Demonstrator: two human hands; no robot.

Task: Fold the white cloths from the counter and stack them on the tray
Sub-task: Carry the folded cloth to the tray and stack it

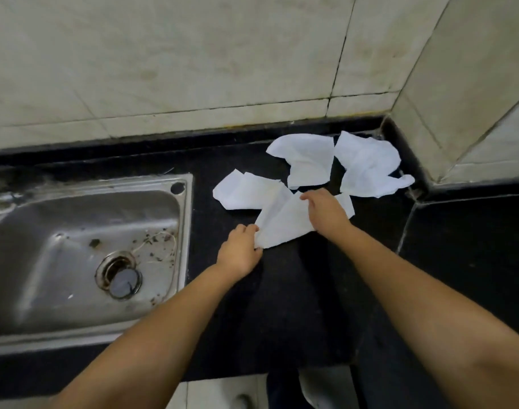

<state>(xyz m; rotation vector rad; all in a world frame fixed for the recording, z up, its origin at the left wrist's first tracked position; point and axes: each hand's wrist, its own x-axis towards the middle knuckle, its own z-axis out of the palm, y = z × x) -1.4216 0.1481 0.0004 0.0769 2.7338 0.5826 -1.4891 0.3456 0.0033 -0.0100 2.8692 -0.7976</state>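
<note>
On counter [281, 290]: both hands' fingers [247, 230] curled, pinching white cloth [284, 222] edges.

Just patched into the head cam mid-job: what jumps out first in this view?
White cloths against the black counter: both hands pinch the nearest cloth, left hand at its near corner, right hand at its far edge. Three more cloths lie crumpled behind it toward the wall corner. A dirty steel sink fills the left side; no tray is in view.

Soft white cloths [284, 222] on matt black stone counter [281, 305]; scuffed stainless-steel sink [75, 231].
</note>
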